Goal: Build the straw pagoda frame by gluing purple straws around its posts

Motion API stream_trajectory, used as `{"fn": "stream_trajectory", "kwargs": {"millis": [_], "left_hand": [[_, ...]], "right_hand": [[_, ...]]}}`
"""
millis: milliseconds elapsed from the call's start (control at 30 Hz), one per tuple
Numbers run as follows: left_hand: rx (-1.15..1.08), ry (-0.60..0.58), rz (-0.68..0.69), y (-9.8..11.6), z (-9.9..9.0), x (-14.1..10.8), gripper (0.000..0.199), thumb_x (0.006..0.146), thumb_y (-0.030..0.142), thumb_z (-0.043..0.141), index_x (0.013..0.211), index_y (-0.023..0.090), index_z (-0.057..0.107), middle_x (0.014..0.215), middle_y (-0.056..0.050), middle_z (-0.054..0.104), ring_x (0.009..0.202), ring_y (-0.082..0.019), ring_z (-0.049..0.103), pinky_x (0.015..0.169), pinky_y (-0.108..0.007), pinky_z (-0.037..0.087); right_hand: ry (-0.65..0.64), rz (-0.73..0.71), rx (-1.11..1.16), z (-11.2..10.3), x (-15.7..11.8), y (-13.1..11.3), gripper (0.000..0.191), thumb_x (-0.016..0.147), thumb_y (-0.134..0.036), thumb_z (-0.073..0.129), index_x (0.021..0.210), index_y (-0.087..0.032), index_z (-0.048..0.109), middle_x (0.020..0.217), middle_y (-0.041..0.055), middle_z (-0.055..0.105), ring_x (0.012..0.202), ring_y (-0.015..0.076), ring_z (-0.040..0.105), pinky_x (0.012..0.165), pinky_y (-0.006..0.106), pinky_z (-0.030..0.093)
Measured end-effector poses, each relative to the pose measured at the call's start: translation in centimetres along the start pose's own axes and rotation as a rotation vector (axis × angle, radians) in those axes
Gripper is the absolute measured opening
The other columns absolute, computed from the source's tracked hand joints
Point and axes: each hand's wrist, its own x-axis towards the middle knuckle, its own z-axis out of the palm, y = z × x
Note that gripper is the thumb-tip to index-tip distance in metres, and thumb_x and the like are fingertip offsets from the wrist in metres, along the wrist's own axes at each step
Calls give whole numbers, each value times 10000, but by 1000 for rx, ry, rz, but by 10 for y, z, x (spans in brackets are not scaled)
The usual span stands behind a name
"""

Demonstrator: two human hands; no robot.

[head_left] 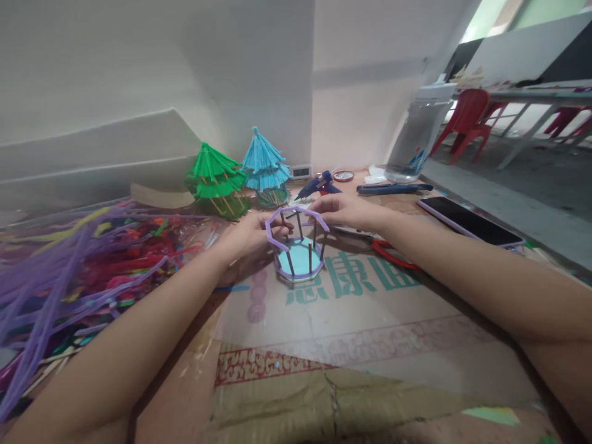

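A small model frame (303,256) stands on the cardboard, with a light-blue many-sided base, dark upright posts and purple edging. Along the post tops runs a bent purple pipe cleaner (275,242), its loose end sticking out at the right. My left hand (253,237) is closed at the frame's left side, fingers partly behind the purple strip. At the far right of the ring, my right hand (345,211) pinches the pipe cleaner with thumb and fingers. Some fingertips are hidden or blurred.
Behind stand a green model pavilion (216,176) and a blue one (264,163). A blue glue gun (319,184), red-handled pliers (393,254), a blue cutter (393,189), a phone (469,221) and a plastic jug (420,135) lie rightward. Coloured pipe cleaners (69,271) heap at left.
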Motion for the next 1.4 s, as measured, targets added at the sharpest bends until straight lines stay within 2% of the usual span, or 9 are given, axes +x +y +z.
{"fn": "stream_trajectory", "kwargs": {"millis": [67,167,333,533,767,900,1167,1300,1400], "left_hand": [[8,-11,11,5,-2,1,326,751,425,741,920,147,746,850,-84,717,790,-223,671,703,-351,566],[18,-36,38,11,-2,1,338,739,430,747,922,145,758,861,-75,726,825,-228,680,730,-347,569],[22,-129,121,17,2,-2,321,766,445,736,894,152,764,919,-65,746,848,-211,690,764,-317,559],[73,-167,105,10,4,-2,337,802,447,716,973,160,754,960,-61,737,842,-195,674,718,-278,536],[55,-228,96,14,5,-7,301,814,446,698,882,159,754,842,-34,715,749,-155,636,680,-252,505],[12,-278,116,21,5,-10,275,826,433,706,918,180,763,889,-18,725,806,-151,648,735,-245,509],[31,-353,158,31,4,-12,259,867,413,667,930,173,738,933,-31,742,842,-168,669,776,-261,529],[63,-355,143,34,4,-14,273,865,426,668,933,170,735,921,-37,742,837,-173,673,786,-272,533],[40,-354,155,35,6,-14,257,862,413,668,922,170,729,909,-32,739,815,-161,665,792,-270,531]], "right_hand": [[34,-41,-8,2,0,-1,264,859,-279,695,1112,-210,728,1118,47,746,1005,193,688,877,317,552],[-8,-114,26,10,2,-3,364,839,-290,737,1192,-209,701,1147,49,736,1034,192,678,876,309,555],[-44,-214,228,29,5,-5,300,748,-249,825,1022,-191,719,978,18,729,899,147,677,852,287,546],[-3,-151,419,42,1,-7,267,710,-273,874,898,-182,708,872,-6,691,787,118,639,743,253,528],[-174,-105,500,31,-2,-1,317,817,-448,797,941,-160,746,891,34,701,867,145,646,832,279,528],[-255,-113,545,29,-2,-4,307,853,-440,753,917,-139,758,894,53,709,844,149,654,894,310,515],[-306,-129,474,21,-5,-8,357,827,-465,783,956,-134,750,962,70,736,945,190,679,938,353,503],[-356,-126,387,14,-6,-9,391,765,-436,849,1003,-148,733,981,50,739,979,183,682,917,327,512],[-337,-155,370,14,-5,-11,328,768,-403,852,944,-160,720,951,32,734,947,168,687,884,310,520]]}}
